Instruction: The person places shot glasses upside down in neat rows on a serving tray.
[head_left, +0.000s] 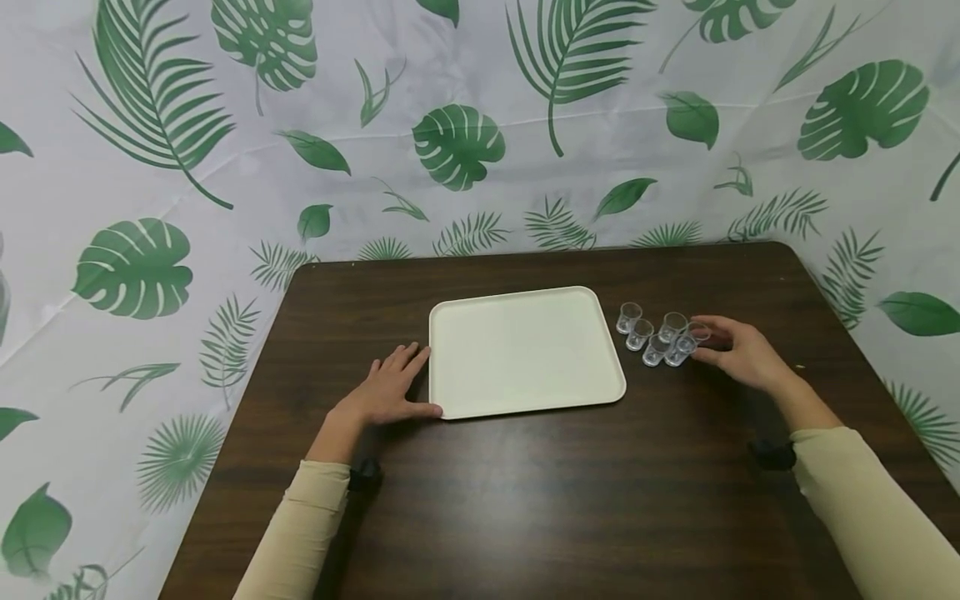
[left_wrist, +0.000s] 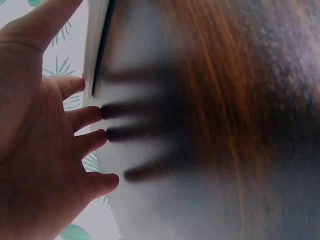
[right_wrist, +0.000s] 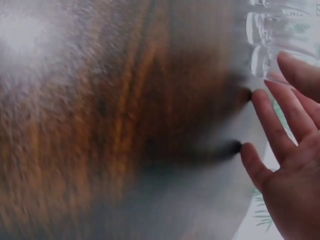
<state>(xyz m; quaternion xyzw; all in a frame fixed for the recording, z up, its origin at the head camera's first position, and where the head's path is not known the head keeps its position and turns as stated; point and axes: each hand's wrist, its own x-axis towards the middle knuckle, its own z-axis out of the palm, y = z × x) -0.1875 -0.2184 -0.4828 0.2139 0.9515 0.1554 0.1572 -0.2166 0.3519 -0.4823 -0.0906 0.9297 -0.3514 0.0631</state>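
Observation:
A cream rectangular tray (head_left: 525, 354) lies on the dark wooden table. My left hand (head_left: 386, 390) rests at its left side, fingers spread, with the fingertips and thumb right at the rim. In the left wrist view the palm of the left hand (left_wrist: 45, 145) shows beside the edge of the tray (left_wrist: 96, 45). Several small clear shot glasses (head_left: 640, 335) stand clustered to the right of the tray. With thumb and fingers on either side, my right hand (head_left: 738, 354) holds the rightmost shot glass (head_left: 681, 348). That shot glass (right_wrist: 270, 65) overlaps the thumb in the right wrist view.
The dark wood-grain table (head_left: 525, 500) has rounded far corners. Behind it hangs a white cloth (head_left: 480, 217) printed with green leaves, close to the table's back edge. A dark band sits at each wrist.

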